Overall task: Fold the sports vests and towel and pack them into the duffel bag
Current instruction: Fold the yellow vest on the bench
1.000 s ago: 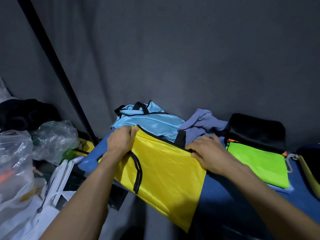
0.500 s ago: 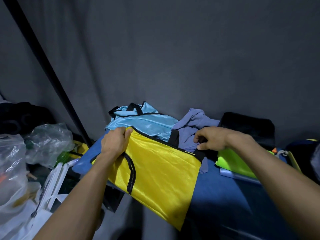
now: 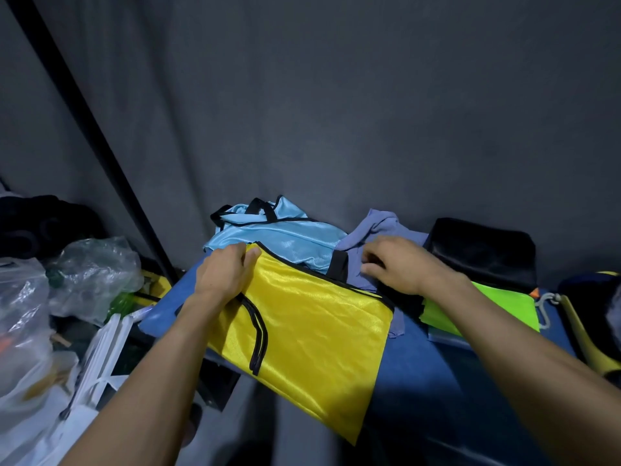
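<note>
Blue table (image 3: 437,381) against a grey curtain carries everything. Nearest, the folded yellow vest (image 3: 312,334) overhangs its front edge and, being slick, could slide off if released. My left hand (image 3: 225,274) pinches its far-left corner; my right hand (image 3: 400,267) curls onto the purple towel (image 3: 379,227) beyond it, which may drag the light-blue vest (image 3: 279,240). No readable writing

Glossy satin yellow vest (image 3: 312,334) and light-blue vest (image 3: 285,243); matt purple towel (image 3: 379,230); crinkled clear plastic bag (image 3: 94,274).
</note>
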Available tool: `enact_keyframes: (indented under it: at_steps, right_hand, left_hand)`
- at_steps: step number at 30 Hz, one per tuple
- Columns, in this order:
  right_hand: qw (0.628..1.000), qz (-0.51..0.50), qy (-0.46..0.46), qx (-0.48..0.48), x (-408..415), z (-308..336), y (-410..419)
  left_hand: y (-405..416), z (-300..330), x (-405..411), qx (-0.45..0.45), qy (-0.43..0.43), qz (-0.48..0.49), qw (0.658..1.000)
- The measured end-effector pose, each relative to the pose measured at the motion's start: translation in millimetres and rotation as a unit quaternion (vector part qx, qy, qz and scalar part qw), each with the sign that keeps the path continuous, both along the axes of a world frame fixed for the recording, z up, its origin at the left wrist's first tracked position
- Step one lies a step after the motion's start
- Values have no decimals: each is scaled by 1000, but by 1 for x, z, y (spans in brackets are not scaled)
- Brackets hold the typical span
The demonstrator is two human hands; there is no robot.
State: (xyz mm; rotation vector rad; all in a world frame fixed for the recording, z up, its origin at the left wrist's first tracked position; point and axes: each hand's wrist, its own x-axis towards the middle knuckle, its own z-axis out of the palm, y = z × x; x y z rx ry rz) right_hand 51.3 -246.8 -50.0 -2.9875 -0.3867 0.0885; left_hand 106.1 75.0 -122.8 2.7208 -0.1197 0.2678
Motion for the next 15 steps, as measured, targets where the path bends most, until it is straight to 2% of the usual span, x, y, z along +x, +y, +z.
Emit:
enact_keyframes:
  at_steps: [3,10,15]
  right_hand:
    - [995,-10,-21,97,4,-6,29]
    - [978,-142,-17,150,30,-26,50]
    - [983,-157,-52,78,30,-27,50]
  left_hand:
    - [2,2,-1,-6,-3,-12,1000]
    - [8,2,0,-45,-6,-17,999]
    - [6,3,-1,-55,-13,5,998]
